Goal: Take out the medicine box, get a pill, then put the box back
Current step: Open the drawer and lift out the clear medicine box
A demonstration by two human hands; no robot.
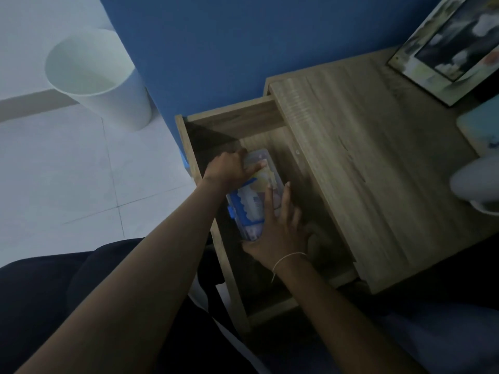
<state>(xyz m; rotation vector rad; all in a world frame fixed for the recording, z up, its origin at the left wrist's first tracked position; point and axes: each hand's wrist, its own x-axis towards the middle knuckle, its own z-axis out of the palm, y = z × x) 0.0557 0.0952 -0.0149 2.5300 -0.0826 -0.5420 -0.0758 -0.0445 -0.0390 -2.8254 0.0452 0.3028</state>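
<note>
The medicine box [252, 197] is a clear plastic case with a blue latch and packets showing through its lid. It lies inside the open wooden drawer [232, 122] of a bedside table. My left hand [231, 168] grips the box's far end, fingers curled over the edge. My right hand [280, 228] holds the near end and right side, fingers spread along the lid. A thin string bracelet circles my right wrist. Whether the box touches the drawer floor is hidden.
The wooden table top [364, 163] lies right of the drawer and carries a framed picture [448, 47], a pale box [483, 125] and a white rounded object [475, 187]. A white waste bin [97, 76] stands on the tiled floor at left. A blue wall rises behind.
</note>
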